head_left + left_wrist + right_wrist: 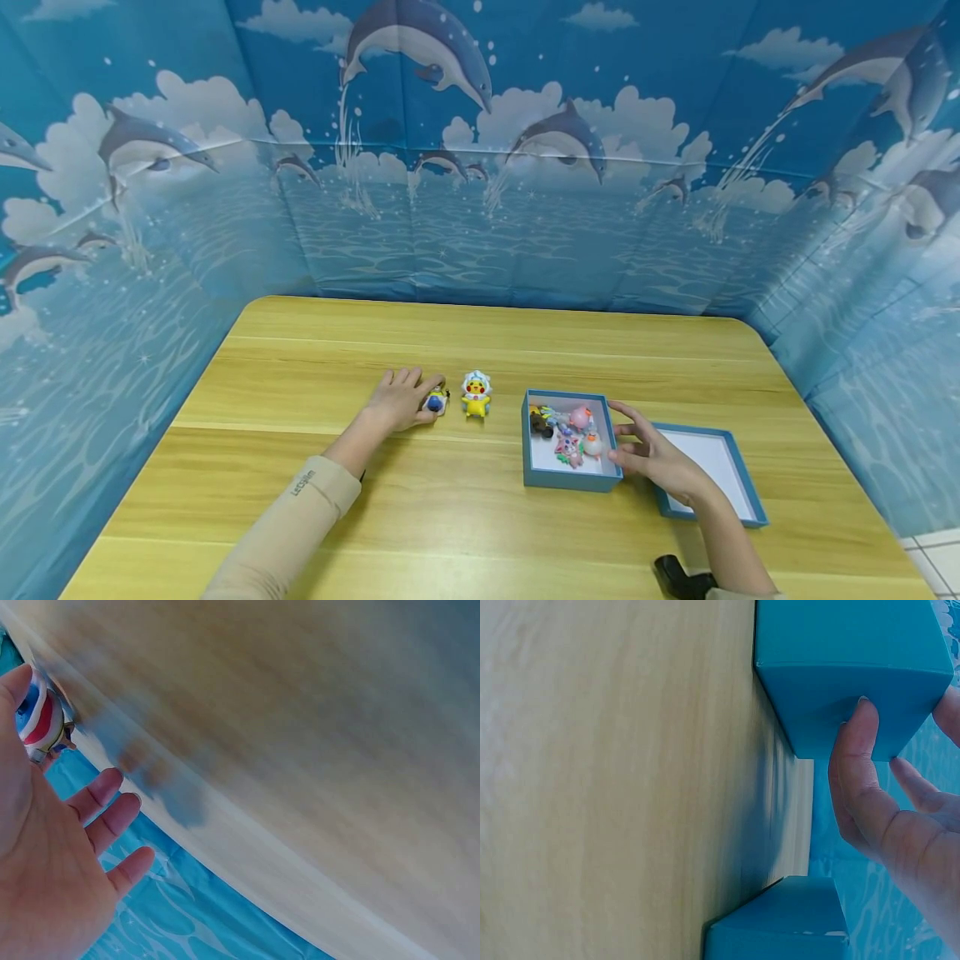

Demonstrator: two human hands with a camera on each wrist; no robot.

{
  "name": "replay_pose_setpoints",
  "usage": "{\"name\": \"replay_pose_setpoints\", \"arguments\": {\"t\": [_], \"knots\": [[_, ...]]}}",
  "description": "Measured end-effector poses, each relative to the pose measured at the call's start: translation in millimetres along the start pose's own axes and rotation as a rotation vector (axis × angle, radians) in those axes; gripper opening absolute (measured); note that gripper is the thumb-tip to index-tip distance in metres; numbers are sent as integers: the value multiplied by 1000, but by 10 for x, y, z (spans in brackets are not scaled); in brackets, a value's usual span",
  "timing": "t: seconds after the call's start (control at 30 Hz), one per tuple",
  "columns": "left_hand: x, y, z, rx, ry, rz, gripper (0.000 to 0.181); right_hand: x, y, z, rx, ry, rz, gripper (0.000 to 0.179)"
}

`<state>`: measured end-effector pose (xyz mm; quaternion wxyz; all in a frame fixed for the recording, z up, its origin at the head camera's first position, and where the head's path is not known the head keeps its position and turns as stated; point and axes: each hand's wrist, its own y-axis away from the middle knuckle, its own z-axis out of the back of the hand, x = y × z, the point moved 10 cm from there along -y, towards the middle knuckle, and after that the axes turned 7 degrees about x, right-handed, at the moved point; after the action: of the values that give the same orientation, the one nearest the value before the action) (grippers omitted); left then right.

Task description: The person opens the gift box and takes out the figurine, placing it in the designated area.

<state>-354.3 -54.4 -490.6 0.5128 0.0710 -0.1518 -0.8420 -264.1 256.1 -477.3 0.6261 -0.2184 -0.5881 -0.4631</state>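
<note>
At mid-table, the left hand [397,402] pinches a small toy figurine [436,402] between thumb and index finger. Blue, white and red parts of the figurine [41,716] show in the left wrist view, while the other fingers spread away from it. Just right of it stands a yellow figurine with a white hood [476,395]. The right hand [656,454] touches the right outer wall of a blue open box [570,481], its fingers lightly bent against that side [855,682]. Inside the box lie several small figurines, among them a pink one [581,417] and a dark brown one [541,423].
A blue box lid [712,467] with a white inside lies upturned right of the box, partly beneath the right forearm. At the right wrist is a black object [681,579]. Behind the wooden table [450,533] hangs a dolphin-print cloth [465,242].
</note>
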Motion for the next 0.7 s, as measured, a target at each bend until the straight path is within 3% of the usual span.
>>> {"name": "replay_pose_setpoints", "arguments": {"t": [0.7], "knots": [[37,19,43,-13,77,-13,74,7,0,-2,-5,3,-4,76]]}}
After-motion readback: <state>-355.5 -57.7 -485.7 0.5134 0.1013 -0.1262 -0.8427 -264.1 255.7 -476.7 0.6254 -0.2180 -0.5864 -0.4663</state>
